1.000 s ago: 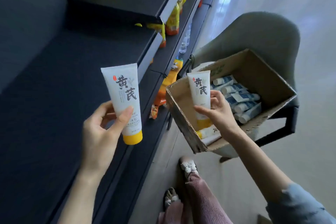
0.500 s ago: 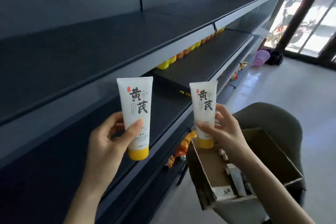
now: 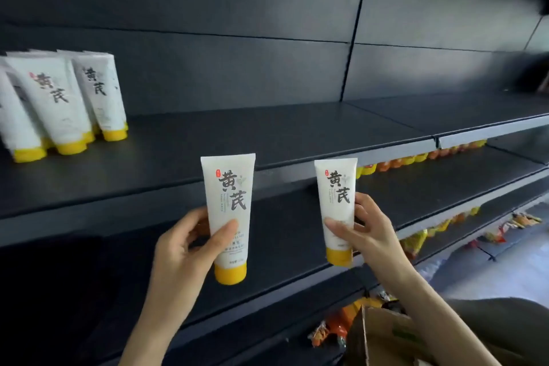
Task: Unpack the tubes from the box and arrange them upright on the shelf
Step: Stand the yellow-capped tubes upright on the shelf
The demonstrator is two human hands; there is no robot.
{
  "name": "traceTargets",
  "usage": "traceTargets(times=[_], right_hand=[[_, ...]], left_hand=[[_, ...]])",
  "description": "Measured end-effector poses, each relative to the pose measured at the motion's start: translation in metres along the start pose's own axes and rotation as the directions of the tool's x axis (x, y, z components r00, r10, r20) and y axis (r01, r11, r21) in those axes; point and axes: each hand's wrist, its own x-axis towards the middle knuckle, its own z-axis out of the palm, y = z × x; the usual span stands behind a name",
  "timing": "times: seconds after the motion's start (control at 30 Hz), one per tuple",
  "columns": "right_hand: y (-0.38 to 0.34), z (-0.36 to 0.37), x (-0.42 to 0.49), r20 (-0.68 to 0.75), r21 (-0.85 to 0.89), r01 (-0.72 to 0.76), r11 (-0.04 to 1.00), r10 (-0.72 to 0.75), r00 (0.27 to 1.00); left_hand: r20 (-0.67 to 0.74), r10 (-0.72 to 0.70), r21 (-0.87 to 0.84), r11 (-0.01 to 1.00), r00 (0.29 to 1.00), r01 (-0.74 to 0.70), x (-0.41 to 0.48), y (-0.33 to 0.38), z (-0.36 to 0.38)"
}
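Hands gripping upright tubes, shelf

A dark shelf board carried a cluster of white tubes standing upright on their yellow caps at its far left end, while the board below bore a row of yellow and orange caps along its back.

Dim interior scene; daylight enters from the lower right, brightening the floor. The dark shelf absorbs light and shows a faint sheen. Standing tubes at the left edge appear soft and tilted by wide-angle distortion; overall sharpness is moderate.
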Motion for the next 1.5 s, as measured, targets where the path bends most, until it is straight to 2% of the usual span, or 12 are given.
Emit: traceTargets(times=[0.3, 0.53, 0.77, 0.97, 1.27, 1.5], right_hand=[[-0.025, 0.042, 0.009, 0.256, 0.032, 0.043, 0.999, -0.050, 0.965], [-0.049, 0.122, 0.021, 0.374, 0.124, 0.040, 0.991, -0.084, 0.924], [-0.079, 0.218, 0.040, 0.346, 0.282, 0.043, 0.958, -0.144, 0.927], [-0.096, 0.269, 0.066, 0.313, 0.330, 0.073, 0.941, -0.181, 0.932], [-0.091, 0.309, 0.145, 0.262, 0.091, 0.089, 0.992, -0.110, 0.959], [-0.079, 0.334, 0.179, 0.296, -0.074, 0.094, 0.993, -0.068, 0.953]], left_hand=[[-0.259, 0.057, 0.097, 0.995, 0.964, -0.033, -0.047, 0.039, -0.053], [-0.344, 0.099, 0.174, 0.984, 0.934, -0.040, -0.054, 0.061, -0.126], [-0.359, 0.135, 0.235, 0.971, 0.924, -0.050, -0.044, 0.089, -0.218], [-0.354, 0.154, 0.257, 0.964, 0.922, -0.063, -0.034, 0.102, -0.264], [-0.352, 0.203, 0.252, 0.961, 0.914, -0.116, -0.018, 0.113, -0.282], [-0.349, 0.195, 0.239, 0.964, 0.917, -0.113, -0.003, 0.109, -0.278]])
